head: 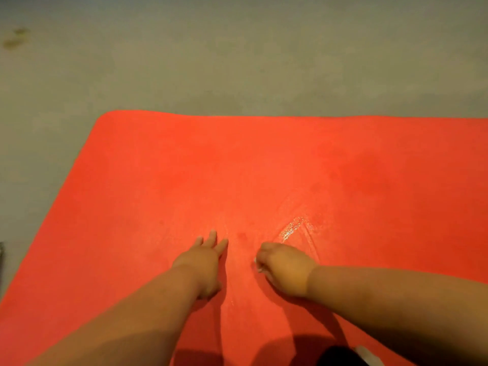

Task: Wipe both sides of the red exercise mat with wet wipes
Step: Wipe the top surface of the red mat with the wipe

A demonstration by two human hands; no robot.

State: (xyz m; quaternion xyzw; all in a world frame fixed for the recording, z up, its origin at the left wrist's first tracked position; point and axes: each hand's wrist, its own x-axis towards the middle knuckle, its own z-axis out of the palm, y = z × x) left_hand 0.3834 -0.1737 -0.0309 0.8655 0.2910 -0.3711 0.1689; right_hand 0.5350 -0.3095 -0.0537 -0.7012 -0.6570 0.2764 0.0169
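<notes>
The red exercise mat (264, 167) lies flat on a grey floor (237, 62) and fills the lower two thirds of the frame. Its far edge runs across the middle of the frame, and its rounded far-left corner sits at centre left. The mat extends past the right and bottom edges of the frame.

The left hand (203, 265) rests palm down on the mat at lower centre. Its fingers (211, 239) are straight, slightly spread, and point toward the far edge; they hold nothing.

The right hand (285, 268) is on the mat just to the right of the left hand, apart from it. Its fingers are curled into a fist over a wet wipe (257, 264), of which only a small white edge shows at the left side of the fist.

A wet streak (293, 228) glints on the mat surface just above and to the right of the right hand. Fainter damp lines fan out around it.

The floor is smooth and plain. A dark stain (15, 38) marks it in the upper left of the frame. A dark object (1, 257) is cut off at the left edge and cannot be identified. A white object (368, 355) and a dark shape (335, 356) sit at the bottom edge, right of centre, too blurred to identify.
</notes>
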